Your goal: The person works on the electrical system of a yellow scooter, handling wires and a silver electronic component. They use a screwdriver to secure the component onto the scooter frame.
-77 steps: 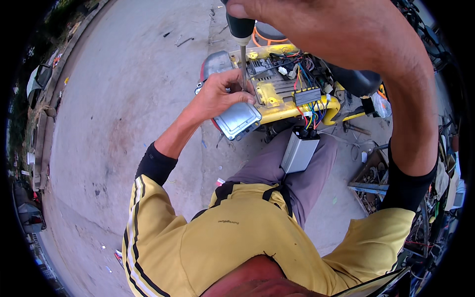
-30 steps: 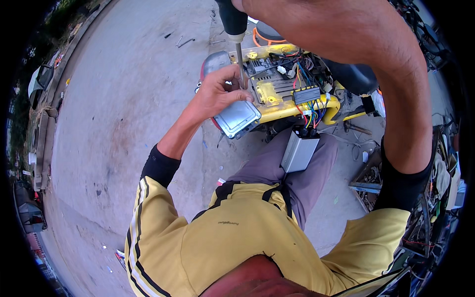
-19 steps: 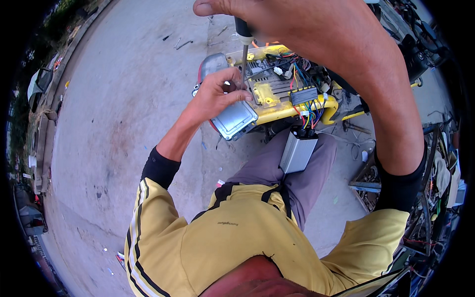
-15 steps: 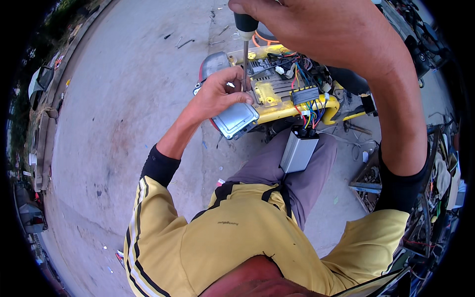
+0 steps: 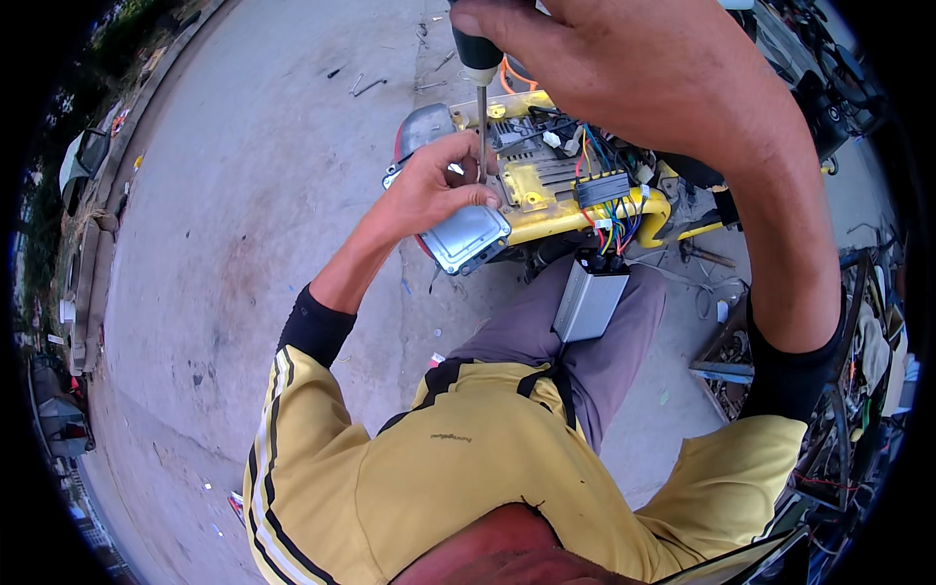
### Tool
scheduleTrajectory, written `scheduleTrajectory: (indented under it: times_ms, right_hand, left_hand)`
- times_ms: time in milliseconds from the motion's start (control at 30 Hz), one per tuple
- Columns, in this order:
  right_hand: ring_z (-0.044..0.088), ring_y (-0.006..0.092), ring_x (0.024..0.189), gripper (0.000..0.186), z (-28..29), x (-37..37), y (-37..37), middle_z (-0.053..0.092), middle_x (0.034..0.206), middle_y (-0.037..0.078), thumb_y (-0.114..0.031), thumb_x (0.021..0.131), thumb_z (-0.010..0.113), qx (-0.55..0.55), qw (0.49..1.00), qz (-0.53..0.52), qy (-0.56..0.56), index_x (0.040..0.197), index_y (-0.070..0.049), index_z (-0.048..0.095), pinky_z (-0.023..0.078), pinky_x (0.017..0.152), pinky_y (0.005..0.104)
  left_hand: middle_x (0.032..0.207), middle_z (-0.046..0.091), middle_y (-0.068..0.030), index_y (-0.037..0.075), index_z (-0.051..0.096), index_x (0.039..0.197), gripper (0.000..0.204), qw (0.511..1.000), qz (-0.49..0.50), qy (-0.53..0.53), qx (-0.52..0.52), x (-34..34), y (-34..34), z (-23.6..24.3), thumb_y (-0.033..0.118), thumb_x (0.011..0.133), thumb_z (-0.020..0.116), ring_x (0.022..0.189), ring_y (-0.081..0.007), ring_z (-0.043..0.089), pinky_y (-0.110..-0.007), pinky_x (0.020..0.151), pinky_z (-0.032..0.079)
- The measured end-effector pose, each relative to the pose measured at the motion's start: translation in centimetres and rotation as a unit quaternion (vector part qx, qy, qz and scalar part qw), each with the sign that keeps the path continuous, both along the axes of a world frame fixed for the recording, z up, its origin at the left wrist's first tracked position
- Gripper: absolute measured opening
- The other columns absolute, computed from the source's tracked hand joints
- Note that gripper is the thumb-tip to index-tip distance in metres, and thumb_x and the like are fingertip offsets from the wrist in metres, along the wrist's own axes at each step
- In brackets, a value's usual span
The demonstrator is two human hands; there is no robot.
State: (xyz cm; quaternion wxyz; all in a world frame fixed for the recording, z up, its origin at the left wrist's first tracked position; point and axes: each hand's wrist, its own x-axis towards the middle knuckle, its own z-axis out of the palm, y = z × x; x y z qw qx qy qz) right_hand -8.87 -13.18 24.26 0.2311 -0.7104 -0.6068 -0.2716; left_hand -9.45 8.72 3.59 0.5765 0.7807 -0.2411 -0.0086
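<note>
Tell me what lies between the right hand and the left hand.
In the head view, a screwdriver: its dark handle is in the right hand, its shaft reaching down to the left hand.

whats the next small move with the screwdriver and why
Probably a small turn of the screwdriver by the right hand: it grips the handle, and the left hand is at the shaft's lower end, though the tip is hidden.
</note>
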Motion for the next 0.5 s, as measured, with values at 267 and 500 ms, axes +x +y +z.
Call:
scheduleTrajectory:
  times_ms: [267,500]
  right_hand:
    - [0.063,0.0375,0.101,0.029,0.7,-0.3,0.7,0.054,0.117,0.023,-0.002,0.096,0.062,-0.025,0.993,-0.109,0.046,0.121,0.008,0.052,0.053,0.091,0.044]
    - [0.06,0.0365,0.107,0.03,0.9,0.0,0.5,0.053,0.115,0.022,-0.005,0.098,0.064,-0.032,0.997,-0.057,0.037,0.123,0.007,0.051,0.051,0.094,0.0435]
  left_hand:
    - [0.095,0.07,-0.0026,0.002,0.069,0.106,0.013,1.0,0.001,0.031,0.005,0.6,0.5,-0.6,0.002,0.094,0.074,0.076,-0.0082,0.061,-0.025,0.067,0.053]
    - [0.092,0.07,-0.0017,0.001,0.07,0.108,0.017,1.0,-0.002,0.019,-0.017,-0.1,-0.2,0.1,0.004,0.093,0.077,0.078,-0.0079,0.062,-0.026,0.068,0.053]
